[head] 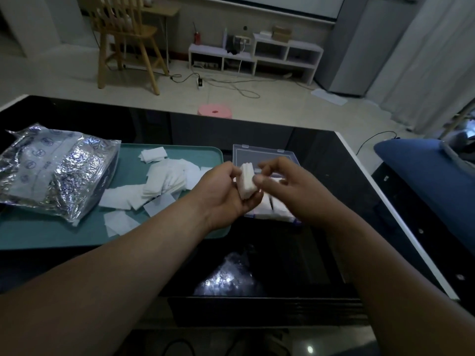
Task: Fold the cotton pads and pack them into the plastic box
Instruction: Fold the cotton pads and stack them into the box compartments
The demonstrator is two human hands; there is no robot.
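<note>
Left hand [226, 186] grips a folded stack [247, 181], right hand [280, 187] pinching too; plastic box [264, 152] beneath seems part-filled, loose pads [164, 179] leftward remain.

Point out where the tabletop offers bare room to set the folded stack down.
Bare dark table lies right of the plastic box and nearer than the teal tray. The tray is crowded with loose pads and the foil bag.

Two bare forearms reach in from the bottom edge, one from each lower corner, with no sleeves visible on either. The bare left hand [223, 191] and bare right hand [284, 187] show no gloves, rings, watches or wristbands.
</note>
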